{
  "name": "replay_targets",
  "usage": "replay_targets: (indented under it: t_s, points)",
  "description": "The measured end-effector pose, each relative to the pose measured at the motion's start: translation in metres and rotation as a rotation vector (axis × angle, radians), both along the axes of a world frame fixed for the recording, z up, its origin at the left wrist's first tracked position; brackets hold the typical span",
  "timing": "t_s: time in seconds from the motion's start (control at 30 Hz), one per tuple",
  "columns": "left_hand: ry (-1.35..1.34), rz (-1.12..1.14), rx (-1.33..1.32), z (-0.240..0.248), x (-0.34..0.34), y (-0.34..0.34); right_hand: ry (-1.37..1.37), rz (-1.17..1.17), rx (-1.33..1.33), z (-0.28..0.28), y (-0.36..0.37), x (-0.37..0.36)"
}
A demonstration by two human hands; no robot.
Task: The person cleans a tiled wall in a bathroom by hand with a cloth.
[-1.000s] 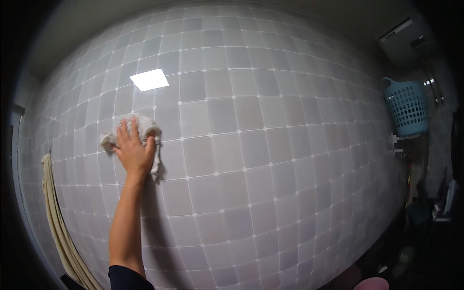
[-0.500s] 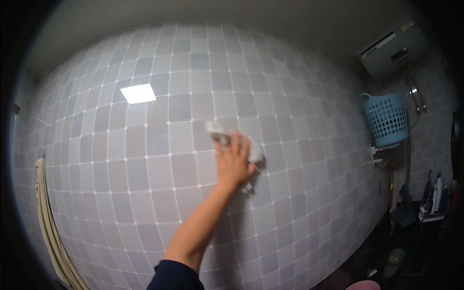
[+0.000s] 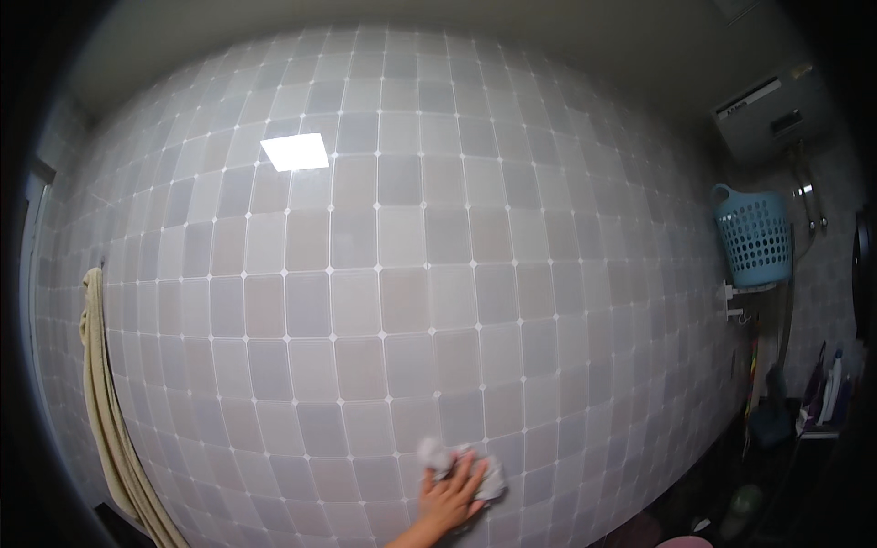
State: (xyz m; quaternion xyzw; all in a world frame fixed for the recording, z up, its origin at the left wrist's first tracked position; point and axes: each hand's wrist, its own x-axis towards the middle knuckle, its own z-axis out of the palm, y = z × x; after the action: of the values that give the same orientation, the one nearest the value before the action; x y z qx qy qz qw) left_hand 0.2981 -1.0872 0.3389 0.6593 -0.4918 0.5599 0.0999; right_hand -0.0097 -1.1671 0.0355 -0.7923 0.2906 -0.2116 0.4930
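Note:
My left hand [image 3: 449,498] is low on the tiled wall [image 3: 356,365], its back toward me and its fingers spread. Under the palm and fingers it presses a crumpled white cloth [image 3: 491,477] against the tiles. Part of the cloth bulges out to the left of the fingers, slightly blurred. The forearm enters from the lower edge. My right hand is out of view.
A beige towel [image 3: 110,420] hangs at the left. On the right, a light blue perforated basket [image 3: 756,239] sits on a wall shelf, below a grey box-shaped appliance [image 3: 767,114]. Bottles [image 3: 829,388] stand lower right, near a pink rounded thing [image 3: 685,542].
My left hand has slid down the wall with the cloth, from mid-wall to near the lower edge. My view has shifted slightly, so the basket and towel appear farther right.

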Motion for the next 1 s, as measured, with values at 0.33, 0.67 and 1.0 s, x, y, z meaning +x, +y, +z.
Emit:
replay_targets:
  t_s: [0.33,0.67,1.0]
  points:
    - [0.374,0.287,-0.438,-0.102,0.079,0.18,-0.337,0.168,-0.348,0.12,0.031,0.096]
    - [0.012,0.108,-0.377,0.017,0.047,0.069,-0.504,0.065,-0.345,0.126,0.039,0.053]
    - [-0.11,-0.144,-0.094,0.153,-0.029,-0.073,-0.258,-0.042,-0.225,0.096,0.033,0.012]
